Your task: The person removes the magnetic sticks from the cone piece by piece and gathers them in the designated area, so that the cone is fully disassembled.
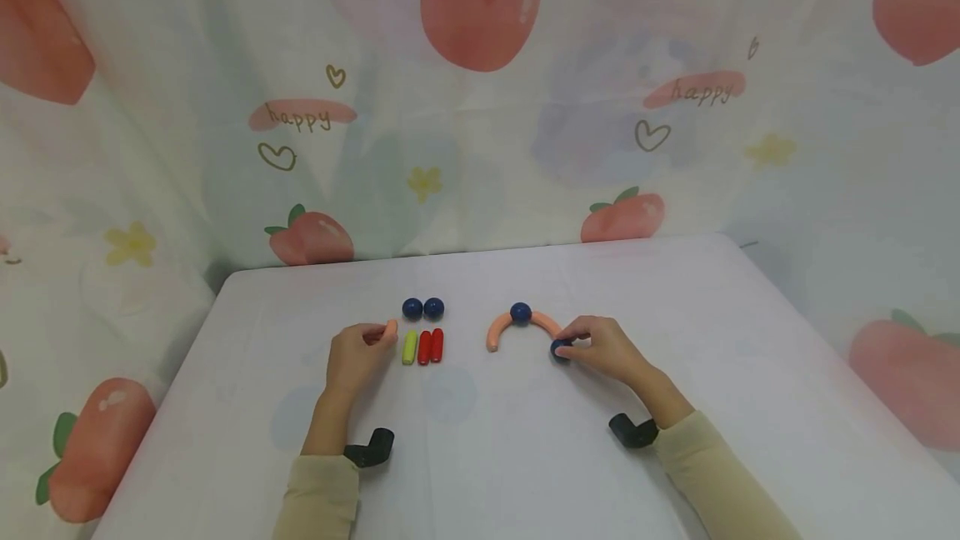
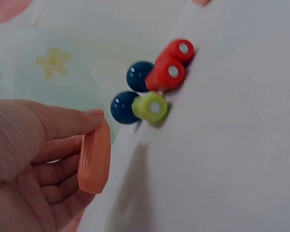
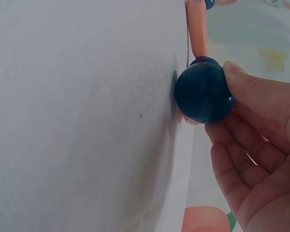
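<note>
The right hand [image 1: 603,348] pinches a blue ball [image 3: 203,94] by a curved orange stick [image 1: 545,322]; best line them up gently. The left hand [image 1: 356,361] pinches an orange piece [image 2: 95,159] near a green stick [image 1: 409,347].

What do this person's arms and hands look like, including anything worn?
The left hand and right hand wear no gloves. Each arm has a plain, pale khaki sleeve, with a black, bent attachment beside its cuff.

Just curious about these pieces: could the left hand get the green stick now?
Probably yes: the green stick lies close beside the left hand with nothing lying between them, though the orange piece it pinches may need putting down first.
</note>
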Demonstrator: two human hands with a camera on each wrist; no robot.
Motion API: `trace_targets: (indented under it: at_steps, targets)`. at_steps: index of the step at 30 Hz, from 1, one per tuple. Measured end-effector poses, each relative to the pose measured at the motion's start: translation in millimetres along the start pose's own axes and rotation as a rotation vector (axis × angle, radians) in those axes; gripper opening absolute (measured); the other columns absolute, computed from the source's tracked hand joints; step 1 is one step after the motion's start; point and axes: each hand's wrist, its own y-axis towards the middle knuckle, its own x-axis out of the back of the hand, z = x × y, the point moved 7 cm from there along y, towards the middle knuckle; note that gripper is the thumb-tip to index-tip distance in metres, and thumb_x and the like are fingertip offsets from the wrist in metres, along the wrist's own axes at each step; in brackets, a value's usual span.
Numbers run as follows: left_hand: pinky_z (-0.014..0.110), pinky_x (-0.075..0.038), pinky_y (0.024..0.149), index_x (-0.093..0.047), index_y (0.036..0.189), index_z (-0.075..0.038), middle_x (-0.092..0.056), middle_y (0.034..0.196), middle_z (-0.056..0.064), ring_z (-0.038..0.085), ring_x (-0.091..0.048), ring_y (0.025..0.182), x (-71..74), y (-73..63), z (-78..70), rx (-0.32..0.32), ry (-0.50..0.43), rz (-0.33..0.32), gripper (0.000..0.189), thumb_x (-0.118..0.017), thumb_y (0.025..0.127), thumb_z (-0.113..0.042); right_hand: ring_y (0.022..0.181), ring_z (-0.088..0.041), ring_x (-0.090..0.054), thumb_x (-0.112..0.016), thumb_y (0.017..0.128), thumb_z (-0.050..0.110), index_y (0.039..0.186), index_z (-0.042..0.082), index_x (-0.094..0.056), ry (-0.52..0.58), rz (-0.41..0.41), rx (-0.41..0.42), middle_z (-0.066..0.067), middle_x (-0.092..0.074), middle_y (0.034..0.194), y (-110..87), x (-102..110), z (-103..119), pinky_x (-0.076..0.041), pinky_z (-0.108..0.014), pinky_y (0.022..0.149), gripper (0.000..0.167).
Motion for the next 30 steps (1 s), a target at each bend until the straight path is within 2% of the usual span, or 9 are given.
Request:
trace_targets:
  at_steps: [4, 9, 11, 15, 24, 30]
  targets:
    - [0.038, -0.049, 0.078, -0.068, 0.104, 0.0, -0.066, 0.091, 0.011, 0.023, -0.058, 0.085, -0.2, 3.6, 11.7, 0.039, -0.004, -0.009, 0.039, -0.062, 0.086, -0.034, 0.083, -0.017, -0.06, -0.076, 0.075, 0.013, 0.09, 0.007, -0.071, 0.004, -0.004, 0.003, 0.002, -0.065, 0.085, -0.8, 0.7, 0.4, -0.048, -0.042, 0.081, 0.017]
    - [0.038, -0.048, 0.078, -0.068, 0.103, 0.0, -0.066, 0.09, 0.011, 0.023, -0.058, 0.084, -5.2, 5.0, 16.2, 0.052, -0.012, -0.012, 0.038, -0.062, 0.086, -0.033, 0.08, -0.016, -0.06, -0.076, 0.075, 0.015, 0.089, 0.005, -0.07, 0.009, -0.025, 0.059, 0.002, -0.065, 0.083, -1.7, 2.5, 2.9, -0.049, -0.04, 0.077, 0.018]
    - [0.038, -0.048, 0.077, -0.068, 0.102, 0.001, -0.066, 0.089, 0.011, 0.023, -0.058, 0.083, -8.0, 4.6, 16.9, 0.059, -0.003, -0.012, 0.038, -0.062, 0.086, -0.033, 0.079, -0.015, -0.06, -0.076, 0.075, 0.015, 0.089, 0.005, -0.07, 0.009, -0.028, 0.069, 0.002, -0.065, 0.083, -1.9, 2.6, 3.5, -0.049, -0.04, 0.076, 0.018]
    - [0.038, -0.049, 0.074, -0.068, 0.101, 0.001, -0.066, 0.086, 0.01, 0.022, -0.058, 0.079, -12.5, 4.0, 17.0, 0.062, 0.017, -0.022, 0.037, -0.062, 0.085, -0.031, 0.081, -0.016, -0.06, -0.076, 0.075, 0.014, 0.09, 0.006, -0.07, 0.01, -0.015, 0.037, 0.002, -0.065, 0.085, -1.4, 2.0, 2.5, -0.049, -0.041, 0.079, 0.018]
    - [0.038, -0.048, 0.068, -0.07, 0.096, 0.001, -0.066, 0.079, 0.008, 0.022, -0.058, 0.074, -12.4, 1.4, 11.6, 0.054, 0.073, -0.064, 0.035, -0.06, 0.085, -0.031, 0.084, -0.018, -0.06, -0.076, 0.076, 0.013, 0.091, 0.006, -0.07, -0.008, -0.01, 0.017, 0.001, -0.066, 0.086, -1.3, 1.1, 1.2, -0.048, -0.041, 0.08, 0.018]
    - [0.037, -0.048, 0.068, -0.069, 0.099, 0.001, -0.065, 0.08, 0.008, 0.022, -0.056, 0.074, -14.9, 1.7, 10.7, 0.062, 0.079, -0.055, 0.034, -0.061, 0.086, -0.029, 0.084, -0.017, -0.059, -0.076, 0.075, 0.013, 0.091, 0.007, -0.07, -0.002, -0.016, -0.005, 0.002, -0.065, 0.086, -1.8, 2.3, 1.4, -0.048, -0.041, 0.081, 0.018]
